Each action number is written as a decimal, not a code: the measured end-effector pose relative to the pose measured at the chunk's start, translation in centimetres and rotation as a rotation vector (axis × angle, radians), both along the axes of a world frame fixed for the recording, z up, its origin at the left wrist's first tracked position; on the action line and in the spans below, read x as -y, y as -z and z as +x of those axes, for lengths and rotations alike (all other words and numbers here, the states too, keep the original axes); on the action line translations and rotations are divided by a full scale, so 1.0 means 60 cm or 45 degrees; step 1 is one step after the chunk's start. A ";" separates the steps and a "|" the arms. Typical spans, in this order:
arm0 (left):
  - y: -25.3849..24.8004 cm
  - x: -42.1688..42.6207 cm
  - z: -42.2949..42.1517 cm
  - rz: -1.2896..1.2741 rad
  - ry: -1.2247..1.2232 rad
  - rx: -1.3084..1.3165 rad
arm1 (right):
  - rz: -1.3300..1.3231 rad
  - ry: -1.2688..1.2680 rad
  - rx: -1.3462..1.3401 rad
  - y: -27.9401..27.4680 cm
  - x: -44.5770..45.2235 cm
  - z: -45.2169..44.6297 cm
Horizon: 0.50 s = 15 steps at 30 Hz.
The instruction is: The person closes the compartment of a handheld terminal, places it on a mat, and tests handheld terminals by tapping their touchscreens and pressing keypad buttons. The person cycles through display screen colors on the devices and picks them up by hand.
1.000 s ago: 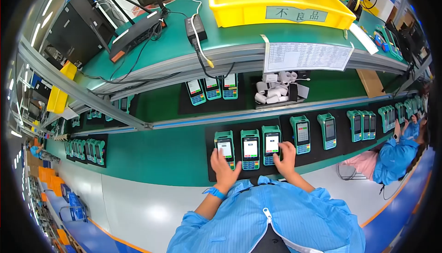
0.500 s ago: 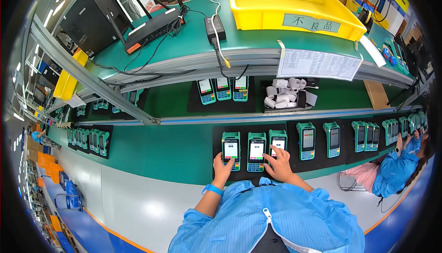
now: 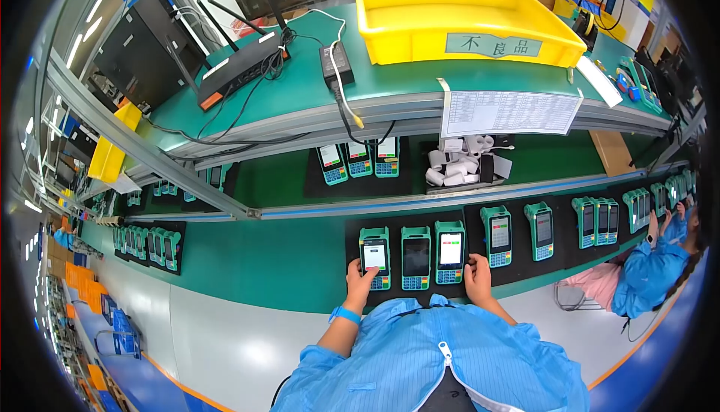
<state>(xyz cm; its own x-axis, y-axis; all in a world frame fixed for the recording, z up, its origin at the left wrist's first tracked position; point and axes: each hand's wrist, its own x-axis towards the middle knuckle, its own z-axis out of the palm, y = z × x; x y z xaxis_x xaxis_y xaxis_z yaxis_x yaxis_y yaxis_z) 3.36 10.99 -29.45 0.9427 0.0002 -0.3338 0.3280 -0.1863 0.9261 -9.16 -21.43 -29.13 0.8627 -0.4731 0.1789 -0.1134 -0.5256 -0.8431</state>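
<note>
Three green handheld payment terminals lie in a row on a black mat before me. My left hand grips the lower left edge of the left payment terminal, its thumb on the lit screen. The middle payment terminal has a dark screen, and neither hand touches it. A white screen with red and green buttons shows on the right payment terminal. Close to that terminal's lower right edge rests my right hand, fingers loosely bent and holding nothing; whether it touches the casing I cannot tell.
More terminals line the bench to the right, where a co-worker in a blue smock sits. On the lower shelf are terminals and a box of white paper rolls. Above stand a yellow bin and a router.
My right hand has moved from over the middle and right terminals to the right one's far side. The middle screen has gone dark; the right screen shows different content. My left hand stays put.
</note>
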 end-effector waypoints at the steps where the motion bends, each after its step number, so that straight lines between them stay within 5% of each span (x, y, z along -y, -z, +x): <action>1: 0.000 -0.001 -0.001 -0.017 0.002 -0.014 | 0.053 0.039 -0.020 0.011 0.002 -0.003; 10: 0.033 0.003 0.000 0.318 -0.037 0.071 | -0.226 0.046 -0.108 0.017 0.012 0.008; 15: -0.011 -0.003 -0.012 -0.035 0.028 0.036 | -0.388 -0.011 -0.185 0.005 0.006 0.014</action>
<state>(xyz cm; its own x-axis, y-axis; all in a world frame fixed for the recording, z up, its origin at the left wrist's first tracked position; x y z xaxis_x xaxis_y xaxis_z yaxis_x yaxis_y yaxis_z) 2.66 11.15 -28.78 0.9513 -0.0292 -0.3068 0.2979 -0.1678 0.9397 -8.33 -21.81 -29.46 0.8933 -0.4091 0.1860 -0.2151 -0.7526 -0.6224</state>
